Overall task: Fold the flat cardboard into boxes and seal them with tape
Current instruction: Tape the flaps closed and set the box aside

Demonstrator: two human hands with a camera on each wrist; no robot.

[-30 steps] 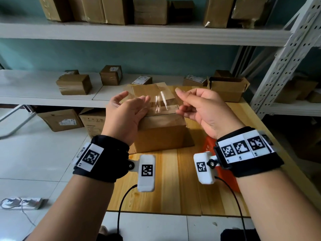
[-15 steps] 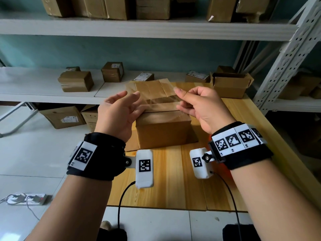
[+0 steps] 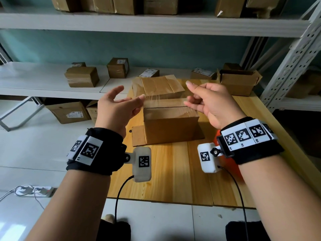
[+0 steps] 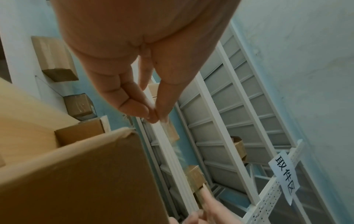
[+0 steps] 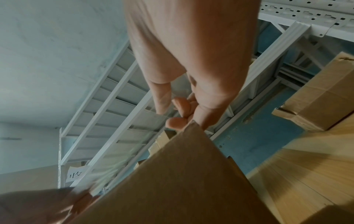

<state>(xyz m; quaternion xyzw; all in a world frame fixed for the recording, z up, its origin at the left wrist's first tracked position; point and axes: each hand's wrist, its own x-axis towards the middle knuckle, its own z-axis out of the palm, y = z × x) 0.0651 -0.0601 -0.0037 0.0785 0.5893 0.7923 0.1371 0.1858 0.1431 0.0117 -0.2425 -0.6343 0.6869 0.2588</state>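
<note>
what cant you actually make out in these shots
- Orange object, head view: right wrist camera and arm cover most of it.
- Clear tape strip touching the box: uncertain, transparent and blurred.
- Shelf box labels: too small.
- Left hand, right wrist view: blurred, edge-cut.

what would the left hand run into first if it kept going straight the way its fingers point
Most likely the clear tape strip it already pinches, then the right hand holding the other end. The left hand points rightward, apparently just above the cardboard box, though depth is unclear.
</note>
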